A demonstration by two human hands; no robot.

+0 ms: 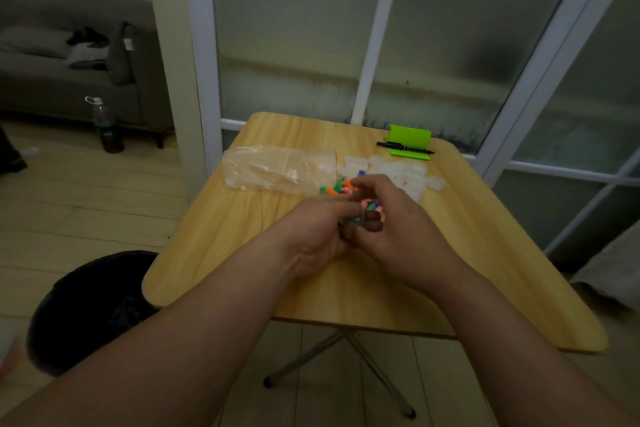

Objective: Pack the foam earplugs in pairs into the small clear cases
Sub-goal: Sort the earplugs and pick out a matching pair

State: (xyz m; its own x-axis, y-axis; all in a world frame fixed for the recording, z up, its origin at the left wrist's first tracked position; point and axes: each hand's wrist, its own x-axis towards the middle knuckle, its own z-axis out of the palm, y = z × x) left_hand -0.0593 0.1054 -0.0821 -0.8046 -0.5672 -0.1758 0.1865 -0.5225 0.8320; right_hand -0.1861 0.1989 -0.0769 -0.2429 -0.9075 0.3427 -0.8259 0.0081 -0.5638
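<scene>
Both my hands meet over the middle of the wooden table. My left hand pinches a small clear case between thumb and fingers. My right hand is curled against the same case, its fingertips touching it; what it grips is hidden. Colourful foam earplugs lie in a loose heap just beyond my hands, some showing between my fingers. A cluster of small clear cases lies behind my right hand.
A crumpled clear plastic bag lies left of the earplugs. A green stand with a black pen sits at the far right of the table. A dark bin stands on the floor at left.
</scene>
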